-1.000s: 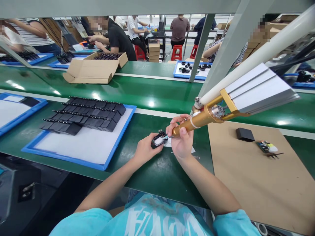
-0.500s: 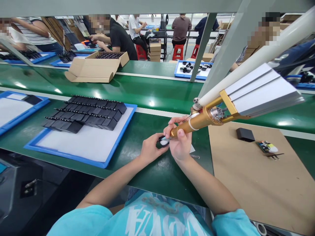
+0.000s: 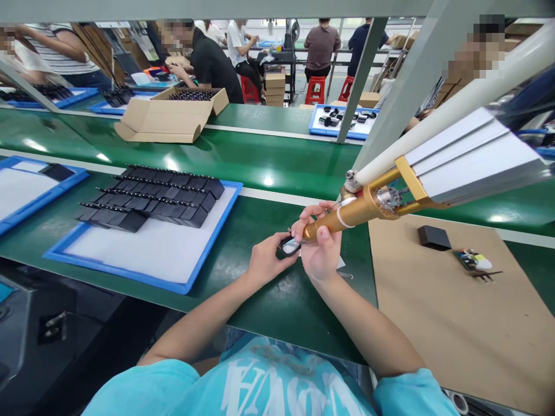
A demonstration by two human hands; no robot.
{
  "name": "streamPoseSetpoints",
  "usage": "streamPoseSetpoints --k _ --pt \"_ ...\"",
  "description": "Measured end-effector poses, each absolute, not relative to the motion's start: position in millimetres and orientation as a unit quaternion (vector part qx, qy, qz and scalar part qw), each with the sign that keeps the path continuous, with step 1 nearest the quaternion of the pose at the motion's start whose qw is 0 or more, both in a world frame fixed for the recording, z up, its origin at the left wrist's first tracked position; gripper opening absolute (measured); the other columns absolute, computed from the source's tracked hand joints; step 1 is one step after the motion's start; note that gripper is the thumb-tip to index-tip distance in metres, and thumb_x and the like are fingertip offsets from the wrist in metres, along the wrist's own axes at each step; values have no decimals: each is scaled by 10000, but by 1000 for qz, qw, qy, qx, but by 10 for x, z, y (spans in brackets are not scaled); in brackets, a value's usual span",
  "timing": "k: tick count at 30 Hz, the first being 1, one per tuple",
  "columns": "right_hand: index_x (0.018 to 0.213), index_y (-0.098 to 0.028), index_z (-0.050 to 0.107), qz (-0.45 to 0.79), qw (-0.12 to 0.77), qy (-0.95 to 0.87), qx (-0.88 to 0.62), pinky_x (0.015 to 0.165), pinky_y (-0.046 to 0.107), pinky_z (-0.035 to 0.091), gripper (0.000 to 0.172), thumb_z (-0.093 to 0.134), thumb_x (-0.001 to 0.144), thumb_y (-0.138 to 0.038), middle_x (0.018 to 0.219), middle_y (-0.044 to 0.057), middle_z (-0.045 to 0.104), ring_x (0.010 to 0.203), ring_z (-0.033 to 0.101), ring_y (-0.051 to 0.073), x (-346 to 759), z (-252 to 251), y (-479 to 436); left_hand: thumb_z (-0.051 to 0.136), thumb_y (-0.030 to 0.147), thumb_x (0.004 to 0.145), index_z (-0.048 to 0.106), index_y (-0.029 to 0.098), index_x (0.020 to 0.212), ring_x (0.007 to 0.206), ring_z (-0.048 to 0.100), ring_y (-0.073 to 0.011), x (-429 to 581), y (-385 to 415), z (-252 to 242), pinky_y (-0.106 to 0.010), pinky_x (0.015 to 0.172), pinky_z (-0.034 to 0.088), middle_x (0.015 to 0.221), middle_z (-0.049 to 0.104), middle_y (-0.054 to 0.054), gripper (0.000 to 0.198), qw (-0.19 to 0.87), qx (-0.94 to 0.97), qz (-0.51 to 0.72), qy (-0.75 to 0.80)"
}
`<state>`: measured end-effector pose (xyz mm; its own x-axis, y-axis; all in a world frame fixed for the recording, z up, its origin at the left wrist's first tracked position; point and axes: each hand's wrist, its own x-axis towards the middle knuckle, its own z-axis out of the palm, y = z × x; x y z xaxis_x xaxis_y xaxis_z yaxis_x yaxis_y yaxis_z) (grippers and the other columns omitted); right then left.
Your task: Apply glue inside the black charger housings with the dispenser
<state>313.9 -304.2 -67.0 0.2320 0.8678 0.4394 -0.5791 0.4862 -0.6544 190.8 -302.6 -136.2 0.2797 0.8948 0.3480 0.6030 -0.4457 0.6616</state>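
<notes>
My left hand [image 3: 267, 261] pinches a small black-rimmed piece [image 3: 289, 245] with a pale, shiny face between thumb and fingers. Facing it, my right hand [image 3: 321, 254] is wrapped round the front end of a gold-coloured cylindrical tool [image 3: 353, 215]. The tool's tip meets or nearly meets the black piece; fingers hide the exact contact. A white band circles the tool, and a gold bracket behind it carries white ribbed plates [image 3: 468, 153]. Beneath my right wrist, a scrap of white paper [image 3: 340, 262] and a thin metal bit lie on the green bench.
To the left, a blue-edged tray [image 3: 186, 286] holds rows of black boxes [image 3: 147, 196]. On the cardboard sheet [image 3: 442, 323] at right lie a black box [image 3: 434, 237] and a circuit board [image 3: 466, 259]. A white pole [image 3: 433, 124] slants overhead. Co-workers sit beyond the green belt.
The pale face of the black piece shows more clearly as my left hand tilts it slightly. Both hands keep their hold, and the view has shifted a little.
</notes>
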Motion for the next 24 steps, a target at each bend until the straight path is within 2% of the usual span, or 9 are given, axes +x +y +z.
streamPoseSetpoints --k 5,9,12,16,18,22,24 --pt "1092 -298 463 463 770 -399 -181 553 294 446 331 610 820 -416 905 -35 551 526 520 72 3158 -666 -3026 672 396 773 579 211 1077 673 641 -153 1855 -2991 -1297 -255 659 481 875 707 4 367 277 740 318 524" --pt "1092 -307 449 449 780 -396 -181 563 300 442 346 606 810 -432 926 -31 551 524 526 74 3165 -652 -3011 669 419 779 584 221 1058 692 641 -162 1711 -2929 -1212 -255 656 469 867 698 16 353 338 736 276 517" --pt "1072 -312 448 442 786 -390 -185 557 305 438 359 572 800 -511 965 -22 545 528 536 80 3167 -641 -3003 659 426 794 600 207 1036 704 638 -169 1569 -2906 -1182 -255 642 463 846 691 10 331 392 712 261 521" --pt "1014 -306 458 436 802 -355 -200 538 305 425 402 484 790 -639 1015 -9 528 561 566 98 3180 -637 -2980 651 425 807 600 186 1056 795 652 -191 1403 -2916 -1229 -268 692 484 916 692 -20 349 487 665 268 499" --pt "984 -293 472 435 807 -343 -205 531 300 411 403 470 791 -647 1016 -6 523 566 571 99 3192 -645 -2962 655 427 805 605 186 1081 831 650 -203 1340 -2925 -1266 -287 730 486 955 690 -31 369 485 678 251 492" --pt "925 -266 496 426 806 -348 -219 524 296 398 387 463 800 -631 997 -1 526 560 563 97 3213 -675 -2926 694 383 768 619 222 1146 959 623 -240 1222 -2923 -1317 -347 851 462 1062 675 -43 418 382 751 193 502" --pt "925 -266 499 421 806 -351 -223 522 297 400 384 465 801 -628 988 -1 528 555 555 95 3220 -686 -2914 705 401 758 609 236 1185 1035 601 -261 1164 -2903 -1332 -370 889 458 1129 658 -57 468 364 761 175 508"
